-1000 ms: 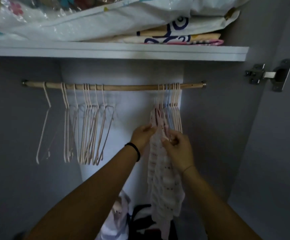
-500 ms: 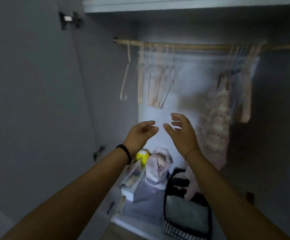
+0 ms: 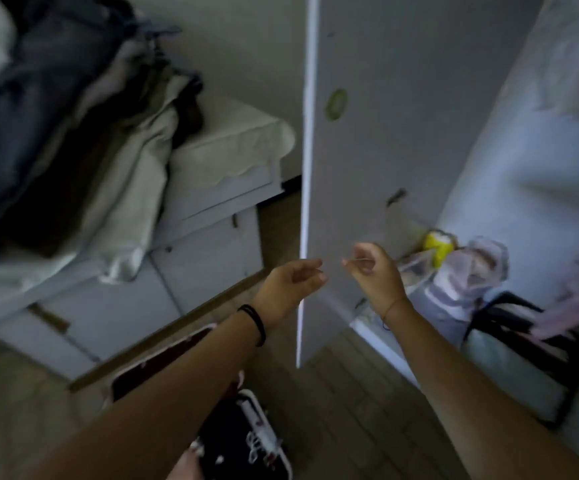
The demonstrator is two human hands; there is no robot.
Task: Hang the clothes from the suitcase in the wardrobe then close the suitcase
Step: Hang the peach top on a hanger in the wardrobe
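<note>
- The open suitcase lies on the floor at 6 o'clock, beneath the forearms. It could be trodden on or tripped over if a step is taken towards it without looking.
- The edge of the wardrobe door stands at 12 o'clock, between the two hands. It could be knocked by the left hand in a quick turn to the case.
- A garment lifted carelessly could be dragged across the floor.
- The fingers of the left hand are loosely curled and nothing is held.
- The right hand is likewise relaxed, with nothing plainly grasped. A thin pale streak at its fingertips is too blurred to be identified.
- A dark lining and a white-edged rim are seen on the suitcase, with a dark, white-patterned garment left inside.
- A pale pink garment is seen, blurred, inside the wardrobe at 3 o'clock.
</note>
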